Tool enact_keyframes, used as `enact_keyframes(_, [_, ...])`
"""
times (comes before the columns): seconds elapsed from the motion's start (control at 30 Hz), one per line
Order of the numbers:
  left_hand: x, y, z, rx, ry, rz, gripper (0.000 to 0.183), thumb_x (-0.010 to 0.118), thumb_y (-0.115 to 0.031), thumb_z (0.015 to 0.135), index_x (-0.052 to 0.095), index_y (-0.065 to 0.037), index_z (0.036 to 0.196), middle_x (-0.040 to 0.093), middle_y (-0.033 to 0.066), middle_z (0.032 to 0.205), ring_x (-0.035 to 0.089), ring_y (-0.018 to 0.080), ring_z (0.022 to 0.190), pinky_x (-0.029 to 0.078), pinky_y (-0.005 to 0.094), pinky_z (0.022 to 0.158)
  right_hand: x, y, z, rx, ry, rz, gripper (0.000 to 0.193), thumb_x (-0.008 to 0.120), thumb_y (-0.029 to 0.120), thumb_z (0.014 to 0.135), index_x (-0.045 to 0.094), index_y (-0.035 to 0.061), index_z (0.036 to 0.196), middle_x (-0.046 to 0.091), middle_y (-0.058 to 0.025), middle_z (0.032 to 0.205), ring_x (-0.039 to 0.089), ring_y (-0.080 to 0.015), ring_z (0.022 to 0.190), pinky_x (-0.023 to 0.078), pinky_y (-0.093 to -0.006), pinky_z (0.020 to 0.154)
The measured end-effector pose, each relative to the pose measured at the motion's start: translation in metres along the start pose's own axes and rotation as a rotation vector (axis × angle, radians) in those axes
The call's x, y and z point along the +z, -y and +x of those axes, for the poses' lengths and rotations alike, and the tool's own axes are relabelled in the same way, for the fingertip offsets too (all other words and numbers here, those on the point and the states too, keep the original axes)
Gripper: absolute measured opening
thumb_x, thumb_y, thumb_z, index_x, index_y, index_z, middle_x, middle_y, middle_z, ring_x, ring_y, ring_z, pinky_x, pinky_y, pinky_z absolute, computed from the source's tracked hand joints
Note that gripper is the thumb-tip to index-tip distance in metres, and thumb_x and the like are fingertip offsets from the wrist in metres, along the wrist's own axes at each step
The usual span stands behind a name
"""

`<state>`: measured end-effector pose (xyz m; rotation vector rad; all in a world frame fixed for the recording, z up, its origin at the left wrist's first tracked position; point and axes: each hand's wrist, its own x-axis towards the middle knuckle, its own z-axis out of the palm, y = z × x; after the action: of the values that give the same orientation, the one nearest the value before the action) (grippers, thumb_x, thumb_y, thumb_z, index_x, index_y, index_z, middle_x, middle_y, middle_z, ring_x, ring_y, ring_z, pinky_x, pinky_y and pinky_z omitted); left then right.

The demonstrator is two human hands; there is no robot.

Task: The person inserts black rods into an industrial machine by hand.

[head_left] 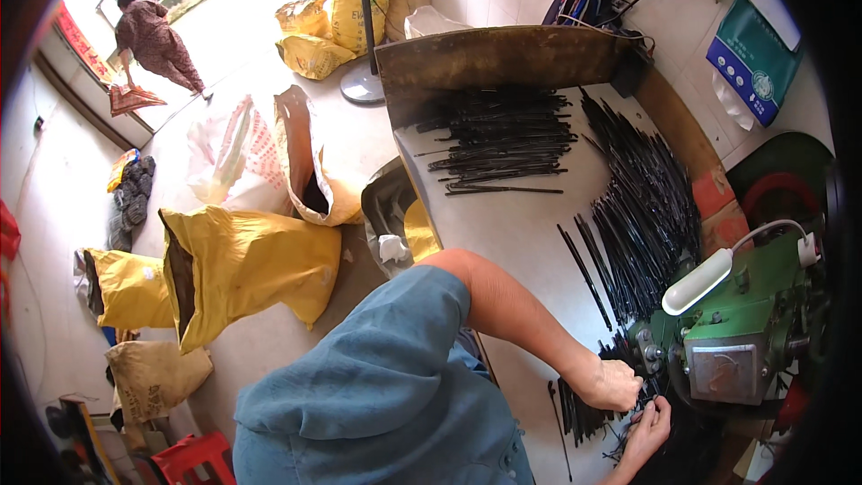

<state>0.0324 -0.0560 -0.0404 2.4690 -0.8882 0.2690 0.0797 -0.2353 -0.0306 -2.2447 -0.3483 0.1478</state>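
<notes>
At the head of a green machine (pixel 727 355) my left hand (pixel 612 384) is closed in a fist, its fingertips hidden from this side. Just below it, my right hand (pixel 648 433) pinches what looks like the end of a thin black rod. Under and beside my left hand lies a short bundle of thin black rods (pixel 584 413). A long fanned row of glossy black rods (pixel 642 216) runs from the machine up along the table's right side. Another black stack (pixel 503 135) lies at the far end of the table (pixel 503 242).
A brown raised board (pixel 512 58) edges the table's far side. A white lamp (pixel 699 283) juts over the machine. To the left stand yellow sacks (pixel 260 260) and an open sack (pixel 305 157). A fan stand (pixel 363 85) is beyond. A person (pixel 157 40) walks near the doorway.
</notes>
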Motion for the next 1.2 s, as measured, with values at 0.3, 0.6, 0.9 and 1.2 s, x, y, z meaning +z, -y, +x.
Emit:
enact_keyframes(0.3, [-0.02,0.009,0.002,-0.115,-0.15,-0.057,0.015,0.055,-0.01,0.062,0.047,-0.002,0.071,0.051,0.0128,0.071,0.057,0.0275,0.065,0.047,0.0369,0.051,0.005,0.009,-0.005,0.032,-0.052,0.254,0.012,0.05,0.007,0.082,0.053,0.0002,0.091,0.048,0.0007,0.06,0.034,-0.0015,0.04,0.021,-0.0161,0.033])
enact_keyframes(0.6, [-0.039,0.073,-0.027,-0.328,-0.235,-0.258,0.018,0.049,0.003,0.075,0.054,0.003,0.093,0.051,0.0083,0.068,0.049,0.0124,0.056,0.041,0.0245,0.051,0.024,0.041,0.017,0.198,0.102,0.634,0.021,0.057,0.017,0.078,0.057,-0.0026,0.087,0.05,-0.0019,0.058,0.036,-0.0017,0.042,0.025,-0.0162,0.036])
enact_keyframes(0.9, [-0.036,0.058,-0.009,-0.356,-0.204,-0.311,0.019,0.052,-0.003,0.076,0.055,0.004,0.093,0.052,0.005,0.062,0.045,0.0077,0.05,0.038,0.0219,0.046,0.038,0.037,0.007,0.196,0.087,0.821,0.021,0.055,0.013,0.079,0.055,-0.0047,0.09,0.05,-0.0002,0.062,0.041,-0.0021,0.047,0.031,-0.0158,0.039])
enact_keyframes(1.2, [-0.046,0.058,-0.003,-0.425,-0.166,-0.312,0.018,0.053,-0.004,0.076,0.056,0.004,0.092,0.056,0.0068,0.065,0.05,0.0089,0.055,0.041,0.0218,0.052,0.046,0.046,0.011,0.185,0.013,0.822,0.015,0.053,0.012,0.079,0.059,-0.0012,0.081,0.046,0.002,0.059,0.037,-0.0025,0.047,0.03,-0.016,0.041])
